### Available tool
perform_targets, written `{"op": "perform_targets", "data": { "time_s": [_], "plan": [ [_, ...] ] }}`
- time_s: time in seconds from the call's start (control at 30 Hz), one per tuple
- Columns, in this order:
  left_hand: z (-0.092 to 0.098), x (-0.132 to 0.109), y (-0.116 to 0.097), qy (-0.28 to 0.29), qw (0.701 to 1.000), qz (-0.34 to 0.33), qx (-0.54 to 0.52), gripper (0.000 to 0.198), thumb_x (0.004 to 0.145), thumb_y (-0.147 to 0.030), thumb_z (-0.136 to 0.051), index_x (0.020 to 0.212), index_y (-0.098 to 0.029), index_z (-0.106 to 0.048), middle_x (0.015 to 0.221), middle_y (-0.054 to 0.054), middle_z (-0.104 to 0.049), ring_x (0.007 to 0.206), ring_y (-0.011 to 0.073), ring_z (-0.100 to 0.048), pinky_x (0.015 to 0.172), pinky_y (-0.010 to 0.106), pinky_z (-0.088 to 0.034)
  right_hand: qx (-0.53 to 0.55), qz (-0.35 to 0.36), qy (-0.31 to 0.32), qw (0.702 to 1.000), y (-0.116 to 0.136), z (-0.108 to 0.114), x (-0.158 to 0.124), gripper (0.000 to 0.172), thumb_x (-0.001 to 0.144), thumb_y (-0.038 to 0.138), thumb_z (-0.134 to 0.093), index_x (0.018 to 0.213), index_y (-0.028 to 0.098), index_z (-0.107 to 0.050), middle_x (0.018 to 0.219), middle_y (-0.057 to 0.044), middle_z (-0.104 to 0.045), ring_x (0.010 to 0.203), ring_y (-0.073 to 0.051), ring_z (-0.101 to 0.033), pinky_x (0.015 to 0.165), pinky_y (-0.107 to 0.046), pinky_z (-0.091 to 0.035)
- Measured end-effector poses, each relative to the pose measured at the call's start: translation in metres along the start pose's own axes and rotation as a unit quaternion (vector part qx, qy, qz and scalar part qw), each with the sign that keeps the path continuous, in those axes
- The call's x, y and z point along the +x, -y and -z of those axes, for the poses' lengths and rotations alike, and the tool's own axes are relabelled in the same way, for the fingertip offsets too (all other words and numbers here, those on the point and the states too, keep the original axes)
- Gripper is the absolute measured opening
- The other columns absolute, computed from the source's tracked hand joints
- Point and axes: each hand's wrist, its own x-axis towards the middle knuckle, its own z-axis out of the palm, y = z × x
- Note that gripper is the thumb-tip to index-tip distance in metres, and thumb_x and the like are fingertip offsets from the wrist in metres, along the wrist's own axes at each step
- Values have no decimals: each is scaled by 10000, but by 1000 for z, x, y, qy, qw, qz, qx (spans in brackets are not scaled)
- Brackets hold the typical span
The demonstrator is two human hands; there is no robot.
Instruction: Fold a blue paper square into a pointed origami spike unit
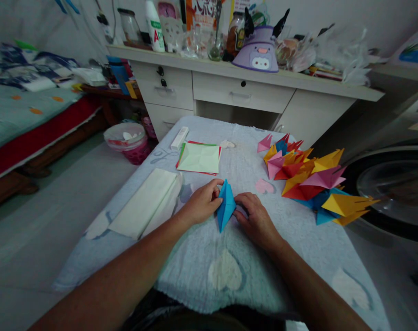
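A blue folded paper, shaped like a long diamond with a crease down its middle, is held between my hands over the cloth-covered table. My left hand pinches its left edge, thumb and index finger closed on the paper. On the other side, my right hand grips the right edge with bent fingers; its fingertips are partly hidden by the paper. Beyond my left hand lies a stack of square paper sheets, pale green on top with red and green edges beneath. Many folded paper pieces in yellow, red, pink and blue sit to the right.
A folded pale cloth or paper packet and a small white box lie on the left of the table. Behind stands a white desk crowded with jars and bags. A bucket is on the floor; a washing machine stands at right.
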Motion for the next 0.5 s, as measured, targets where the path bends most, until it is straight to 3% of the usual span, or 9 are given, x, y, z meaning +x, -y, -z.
{"op": "perform_targets", "data": {
  "time_s": [0.3, 0.5],
  "plan": [
    [-5, 1, -3, -21, 991, 24, -130, 446, 823, -147, -553, 1253, -214, -452, 734, -64, -486, 668, 99, -513, 638, 216, -426, 90, -18, -59, 994, 1, 2, -2, 98, 910, 197, -568, 1004, 220, -583, 956, -47, -607, 890, -187, -581, 804, -322, -481],
    [-10, -4, -17, 12, 943, 98, -316, 606, 807, -254, -627, 1342, -233, -343, 676, -92, -481, 509, 74, -455, 497, 194, -352, 126, 0, -105, 987, 4, 4, -2, 41, 922, 205, -552, 952, 222, -575, 908, -28, -574, 795, -154, -547, 727, -289, -458]
  ]
}}
